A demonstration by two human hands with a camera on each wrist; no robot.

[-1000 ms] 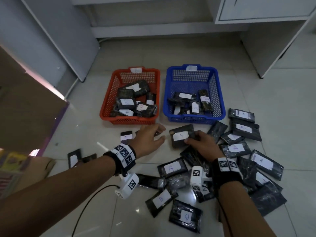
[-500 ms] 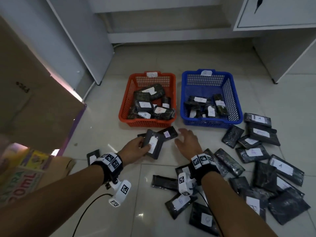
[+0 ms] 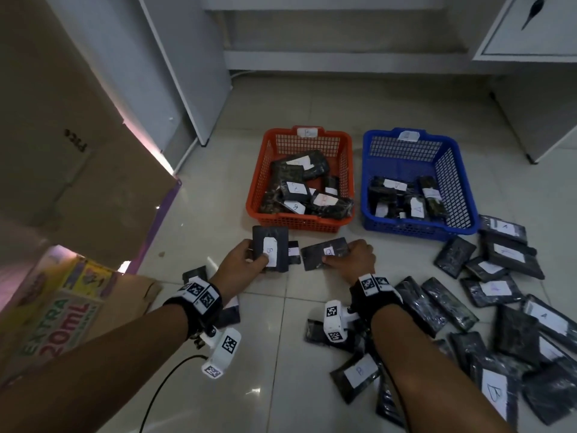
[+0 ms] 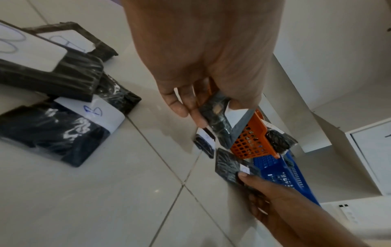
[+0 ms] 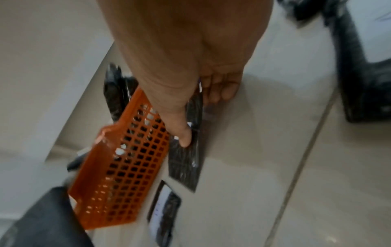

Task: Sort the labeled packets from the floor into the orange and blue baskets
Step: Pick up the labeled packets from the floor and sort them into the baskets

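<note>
Left hand (image 3: 242, 262) pinches a black plastic-wrapped packet (image 3: 271, 252) held upright just in front of the orange basket (image 3: 299, 225); thumb lies on its white sticker, handwritten "B", fingers curl behind. Right hand (image 3: 356, 257) grips a second black packet (image 3: 324, 253), tilted, low over the floor tile (image 3: 274, 354), thumb on top near its white label (letter smeared, maybe "B", cannot tell), fingers wrapped under the far edge. A small labeled packet (image 3: 293, 252) lies on the floor between the 2 held ones, writing unreadable.

Orange basket holds several black packets, 1 sticker reads "B"; a white tag (image 3: 307, 132) sits on its back rim, unreadable. Blue basket (image 3: 409, 226) sits just right of it, packets inside, 1 label reads "A"; rim tag (image 3: 407, 135) blurred.

Loose pile of packets (image 3: 499, 295) spreads over the floor on the right: glossy dark wrap, white rectangular labels, "A" and "B" both visible. Packet marked "B" (image 3: 356, 373) lies near the right forearm.

Cardboard box (image 3: 65, 310) at left prints "EXTRA" and "20mL". A plain carton (image 3: 78, 170) stands behind it.
</note>
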